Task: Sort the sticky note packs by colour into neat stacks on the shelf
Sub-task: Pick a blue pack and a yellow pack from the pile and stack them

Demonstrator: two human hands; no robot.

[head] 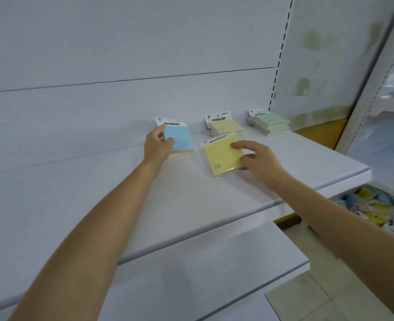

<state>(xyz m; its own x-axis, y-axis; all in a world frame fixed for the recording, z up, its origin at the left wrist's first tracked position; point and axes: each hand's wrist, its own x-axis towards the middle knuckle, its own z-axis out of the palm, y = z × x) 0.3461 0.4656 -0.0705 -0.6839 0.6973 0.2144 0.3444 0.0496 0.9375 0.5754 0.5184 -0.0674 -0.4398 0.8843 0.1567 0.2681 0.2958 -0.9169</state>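
left hand [159, 144]: fingers are curled round the near-left edge of the blue pack [179, 139], with the thumb laid on top. A proper grip, not just a touch.
blue pack: it's sat near the back of the shelf [214, 200], on top of pinkish and pale layers. Whether those are separate packs can't be told. If they're other colours and it gets left as is, the sort is wrong. A nudge from that hand and the lot could be fanned out sideways.
yellow pack [222, 158]: it's held at a skew just in front of the yellow stack [228, 128], with its near corner about on the shelf. The glossy wrapper could easily be let slip.
yellow stack: probably where that pack is meant to go. If it's dropped on crooked, the header cards won't be lined up and the pile could be pushed into the back wall.
right hand [258, 159]: the pack's right edge is pinched between thumb and fingertips, with the rest of the fingers loosely bent. Only one edge is gripped, so a swing or twist can be expected on the lift.
green stack [271, 123]: it's just right of the yellow one and pale enough that the two could be mixed up. It could also be clipped by the wrist.
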